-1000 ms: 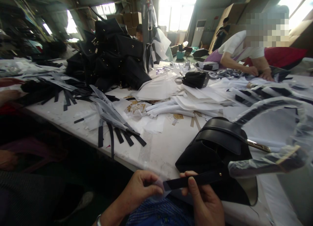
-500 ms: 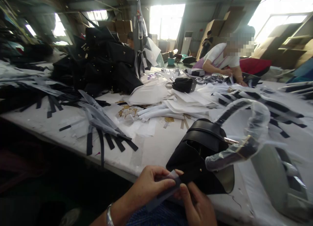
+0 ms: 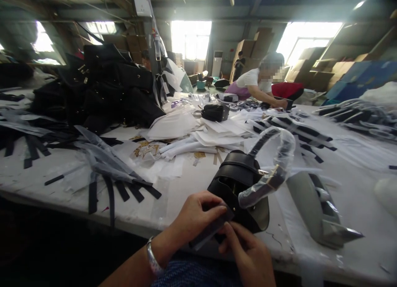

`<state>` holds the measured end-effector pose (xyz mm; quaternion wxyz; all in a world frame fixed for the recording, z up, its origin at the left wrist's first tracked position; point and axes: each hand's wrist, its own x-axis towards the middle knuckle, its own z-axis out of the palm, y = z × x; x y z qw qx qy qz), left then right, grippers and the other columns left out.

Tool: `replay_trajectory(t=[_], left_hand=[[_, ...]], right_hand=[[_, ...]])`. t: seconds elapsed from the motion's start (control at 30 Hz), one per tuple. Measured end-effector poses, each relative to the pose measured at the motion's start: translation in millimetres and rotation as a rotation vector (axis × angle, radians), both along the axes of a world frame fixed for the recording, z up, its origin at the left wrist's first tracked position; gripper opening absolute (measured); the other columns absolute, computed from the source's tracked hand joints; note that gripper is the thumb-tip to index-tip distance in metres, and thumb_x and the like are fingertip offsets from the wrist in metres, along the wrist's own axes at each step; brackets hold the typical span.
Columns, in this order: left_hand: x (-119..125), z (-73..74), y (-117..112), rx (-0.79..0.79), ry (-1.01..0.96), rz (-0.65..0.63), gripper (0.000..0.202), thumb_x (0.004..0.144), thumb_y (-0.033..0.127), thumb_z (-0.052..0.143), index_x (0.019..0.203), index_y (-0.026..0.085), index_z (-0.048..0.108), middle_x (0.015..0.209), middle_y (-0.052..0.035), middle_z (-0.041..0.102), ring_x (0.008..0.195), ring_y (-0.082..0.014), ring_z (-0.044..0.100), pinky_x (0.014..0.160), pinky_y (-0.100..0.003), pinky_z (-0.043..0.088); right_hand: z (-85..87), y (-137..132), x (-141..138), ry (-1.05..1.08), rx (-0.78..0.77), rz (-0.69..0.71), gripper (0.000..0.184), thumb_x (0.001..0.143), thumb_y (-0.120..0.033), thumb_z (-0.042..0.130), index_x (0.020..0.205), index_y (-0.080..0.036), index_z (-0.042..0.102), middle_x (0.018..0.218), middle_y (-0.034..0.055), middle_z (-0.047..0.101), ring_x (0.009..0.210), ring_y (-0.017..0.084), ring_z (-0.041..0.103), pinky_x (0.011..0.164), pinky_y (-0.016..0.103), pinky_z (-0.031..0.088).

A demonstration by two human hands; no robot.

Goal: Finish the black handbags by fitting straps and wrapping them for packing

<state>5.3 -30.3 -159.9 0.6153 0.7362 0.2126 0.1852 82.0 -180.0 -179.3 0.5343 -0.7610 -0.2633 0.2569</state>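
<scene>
A dark strap (image 3: 207,234), partly covered by a translucent plastic sleeve, is held in front of the black handbag (image 3: 223,187). My left hand (image 3: 198,216) pinches it from above, thumb along its face. Just to the right, my right hand (image 3: 246,249) pinches the same strap near its edge, with the fingertips of both hands close together. The handbag stands on the table just beyond my hands, its arched handle (image 3: 287,146) wrapped in clear plastic. Behind my fingers, the strap's far end and any join to the bag are hidden.
Plastic-sleeved black straps (image 3: 119,167) lie at the left, below a heap of black bags (image 3: 108,84). White sheets (image 3: 217,136) cover the table's middle. A grey bag (image 3: 313,208) rests at the right. A co-worker (image 3: 252,82) leans over the far side.
The view has turned right and tilted up, so the table's things sit farther left. Both hands still pinch the strap; the sleeve now shows less at my left fingertips.
</scene>
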Motion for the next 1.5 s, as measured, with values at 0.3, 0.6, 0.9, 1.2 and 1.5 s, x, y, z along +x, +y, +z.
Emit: replay_trajectory(t=[0.3,0.6,0.9,1.2,1.5], left_hand=[[-3.3,-7.0,6.8,-0.172,-0.06,0.025,0.033,0.085,0.039,0.069,0.106,0.014,0.068,0.085,-0.0037,0.068,0.079,-0.0168,0.062,0.072,-0.025,0.048],[-46.8,-37.5,-2.1,-0.269,0.084,0.033,0.034,0.085,0.045,0.068,0.09,0.012,0.073,0.083,-0.0046,0.071,0.078,-0.0179,0.061,0.069,-0.025,0.046],[-44.6,-41.4,-1.3,-0.236,0.027,0.129,0.032,0.081,0.045,0.072,0.088,0.014,0.075,0.084,-0.0053,0.073,0.076,-0.0188,0.063,0.068,-0.025,0.047],[-34.6,-46.4,-17.6,-0.022,-0.066,0.283,0.018,0.085,0.035,0.069,0.085,0.018,0.073,0.082,-0.0038,0.07,0.074,-0.0173,0.062,0.066,-0.024,0.046],[-34.1,-53.1,-27.3,0.491,-0.398,0.279,0.018,0.093,0.016,0.06,0.103,0.02,0.074,0.085,-0.0055,0.069,0.077,-0.0151,0.068,0.069,-0.02,0.054]], right_hand=[[-1.6,16.6,-0.5,0.171,0.041,0.007,0.048,0.08,-0.062,0.066,0.061,-0.018,0.066,0.054,0.0021,0.068,0.046,0.015,0.062,0.048,0.021,0.046],[-9.3,19.2,-18.3,0.264,0.063,-0.008,0.048,0.076,-0.064,0.069,0.064,-0.017,0.071,0.053,0.003,0.068,0.041,0.014,0.059,0.045,0.022,0.048],[1.4,26.0,-21.6,0.101,0.034,-0.049,0.052,0.082,-0.065,0.062,0.056,-0.02,0.061,0.046,0.0009,0.062,0.042,0.015,0.058,0.047,0.023,0.045],[-2.6,32.1,-20.6,0.172,0.061,-0.128,0.052,0.082,-0.061,0.064,0.053,-0.019,0.057,0.041,-0.0012,0.056,0.041,0.014,0.053,0.049,0.024,0.043],[-12.4,35.1,-14.9,0.406,0.261,-0.162,0.049,0.074,-0.056,0.075,0.052,-0.016,0.058,0.044,-0.0025,0.054,0.036,0.009,0.047,0.04,0.02,0.036]])
